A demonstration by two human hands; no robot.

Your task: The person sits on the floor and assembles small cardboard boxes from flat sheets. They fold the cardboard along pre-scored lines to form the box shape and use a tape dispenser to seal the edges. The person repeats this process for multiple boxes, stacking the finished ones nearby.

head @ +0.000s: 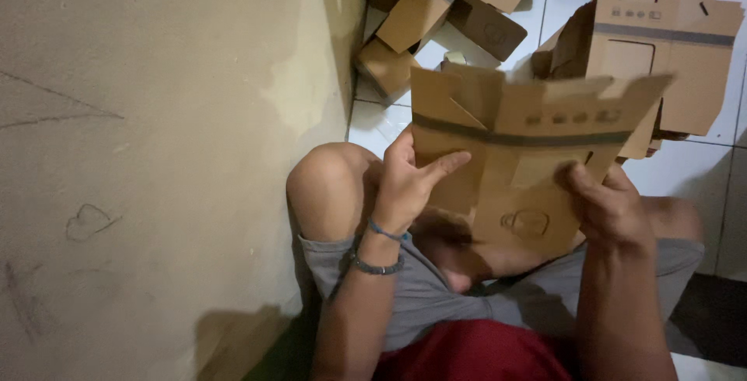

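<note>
Both hands pinch one flat cardboard box blank (529,155): left hand (405,182) clamps its left edge, thumb across the front and fingers behind; right hand (611,206) grips the lower right part the same way. Blank is held upright over the lap, above the bent knee (331,186), dark stripe across its upper half. Beyond the blank: a pile of folded cardboard boxes (436,15) on the white tile floor (377,120); left of it, a beige wall (156,155).
</note>
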